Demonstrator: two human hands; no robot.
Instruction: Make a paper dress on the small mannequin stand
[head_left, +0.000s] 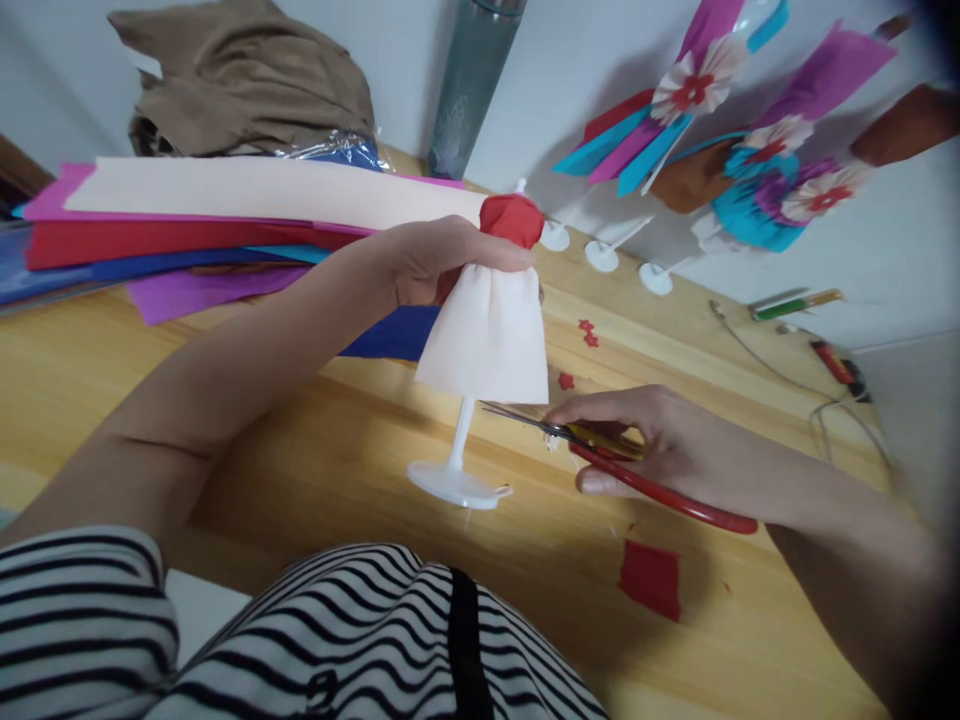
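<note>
My left hand (450, 255) is closed around the waist of a small doll dress, which has a red top (511, 221) and a flared cream skirt (491, 335). The dress sits on a white miniature stand (452, 484), whose stem and round base show below the hem. In my right hand (649, 435) is a pair of scissors (637, 482) with red and yellow handles. Their pointed blades lie just under the skirt's lower right edge and look closed or nearly so. The fingers of my left hand behind the dress are mostly hidden.
Coloured fabric strips (247, 190) are piled at the left, near a brown cloth bundle (240, 80) and a grey-green bottle (472, 85). Finished little dresses (757, 180) on white stands line the back right. Red flower pieces (566, 381), a red fabric square (650, 579) and a cable (765, 355) lie on the wooden table.
</note>
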